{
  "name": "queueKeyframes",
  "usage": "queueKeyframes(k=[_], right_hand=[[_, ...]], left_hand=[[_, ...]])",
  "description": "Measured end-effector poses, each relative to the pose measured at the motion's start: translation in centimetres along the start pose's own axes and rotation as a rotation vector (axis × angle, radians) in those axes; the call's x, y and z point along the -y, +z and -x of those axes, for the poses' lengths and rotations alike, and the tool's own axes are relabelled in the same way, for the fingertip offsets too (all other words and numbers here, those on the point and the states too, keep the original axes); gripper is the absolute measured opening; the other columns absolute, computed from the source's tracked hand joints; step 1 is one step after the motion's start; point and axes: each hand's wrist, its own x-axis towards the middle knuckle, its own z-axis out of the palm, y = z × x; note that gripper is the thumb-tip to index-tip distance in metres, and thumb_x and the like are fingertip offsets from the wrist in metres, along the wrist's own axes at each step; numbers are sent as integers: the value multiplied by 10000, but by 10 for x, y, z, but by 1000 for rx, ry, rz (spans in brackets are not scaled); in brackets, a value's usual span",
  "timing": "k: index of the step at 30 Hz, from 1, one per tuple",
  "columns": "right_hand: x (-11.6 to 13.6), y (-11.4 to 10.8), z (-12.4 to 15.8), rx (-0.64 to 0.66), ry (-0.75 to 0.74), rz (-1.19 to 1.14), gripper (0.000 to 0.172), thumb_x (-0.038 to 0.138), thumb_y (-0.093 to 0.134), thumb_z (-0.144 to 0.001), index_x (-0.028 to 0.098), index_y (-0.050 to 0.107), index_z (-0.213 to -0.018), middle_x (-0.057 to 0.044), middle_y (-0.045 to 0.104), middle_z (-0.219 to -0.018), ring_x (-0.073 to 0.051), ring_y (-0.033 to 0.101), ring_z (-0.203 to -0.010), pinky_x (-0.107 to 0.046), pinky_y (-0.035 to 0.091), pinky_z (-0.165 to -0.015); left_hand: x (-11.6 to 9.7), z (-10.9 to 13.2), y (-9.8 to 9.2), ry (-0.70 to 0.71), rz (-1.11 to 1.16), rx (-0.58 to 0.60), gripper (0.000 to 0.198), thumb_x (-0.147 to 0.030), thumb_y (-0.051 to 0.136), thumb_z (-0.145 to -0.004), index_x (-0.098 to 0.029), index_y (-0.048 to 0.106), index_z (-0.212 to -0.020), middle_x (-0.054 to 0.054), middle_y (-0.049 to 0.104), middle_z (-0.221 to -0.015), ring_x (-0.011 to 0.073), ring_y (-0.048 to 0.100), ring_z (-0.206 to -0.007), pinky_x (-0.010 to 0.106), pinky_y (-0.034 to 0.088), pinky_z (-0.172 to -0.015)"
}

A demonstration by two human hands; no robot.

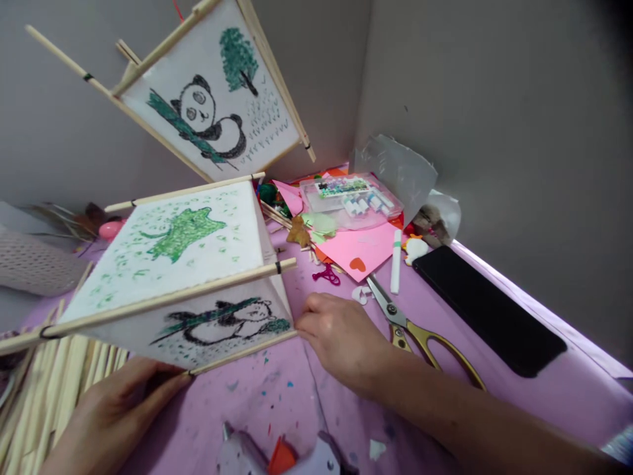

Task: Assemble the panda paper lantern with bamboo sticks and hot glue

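Note:
A paper-sided frame of wooden sticks [182, 244] lies on the purple cloth, with a green shape drawn on its top and a panda on its near side. My left hand [119, 406] pinches the lower front stick near its left end, by a black tie. At that stick's right end, my right hand [341, 336] has its fingers closed on the tip. A second frame with a panda and tree drawing [212, 99] stands tilted behind. Gold-handled scissors [420, 330] lie under and beside my right wrist.
A bundle of wooden sticks [54, 389] lies at the left, near a white basket [39, 264]. A glue gun [281, 455] is at the front edge. At the right are a black phone [487, 310], a white marker [396, 262], pink paper [370, 245] and a clear plastic case [326, 214].

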Motion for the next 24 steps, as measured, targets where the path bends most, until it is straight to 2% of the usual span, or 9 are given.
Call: queueKeyframes(k=[6, 10, 15, 19, 21, 24], right_hand=[[0, 0, 1, -25, -19, 59, 233, 141, 513, -879, 181, 704, -752, -48, 634, -806, -155, 568, -738, -268, 381, -642], [2, 0, 1, -29, -32, 68, 218, 119, 517, -871, 173, 703, -771, -57, 643, -831, -173, 585, -782, -275, 412, -679], [2, 1, 1, -68, 5, -54, 205, 181, 510, -900, 165, 711, -864, -72, 663, -877, -189, 616, -826, -307, 466, -764], [-5, 4, 2, -204, 20, -68, 182, 267, 562, -877, 155, 669, -974, -80, 672, -974, -213, 634, -868, -350, 490, -776], [-9, 7, 2, -242, -23, -59, 183, 281, 548, -884, 164, 656, -973, -76, 670, -986, -216, 636, -872, -358, 495, -763], [-12, 11, 2, -222, -71, -33, 180, 283, 509, -902, 182, 658, -900, -60, 666, -935, -209, 638, -835, -351, 498, -720]], left_hand=[[-17, -4, -6, 7, 50, 64, 180, -446, 616, -768, -284, 685, -805, -27, 718, -783, 190, 649, -704, 250, 503, -635], [-20, -5, -5, 43, 76, 52, 145, -386, 603, -799, -258, 671, -808, -11, 699, -799, 184, 640, -750, 260, 495, -694], [-26, -1, -5, 90, 55, 46, 136, -287, 552, -836, -197, 654, -834, 44, 661, -836, 189, 611, -800, 305, 483, -732], [-34, 3, -6, 118, 44, 6, 100, -201, 543, -827, -168, 637, -818, 53, 623, -826, 176, 570, -799, 320, 464, -744], [-36, 5, -6, 141, 37, -3, 86, -169, 538, -821, -165, 623, -806, 48, 607, -811, 170, 558, -798, 314, 455, -735], [-36, 7, -6, 170, 28, -17, 84, -142, 528, -818, -165, 604, -792, 44, 599, -806, 171, 543, -809, 315, 443, -735]])
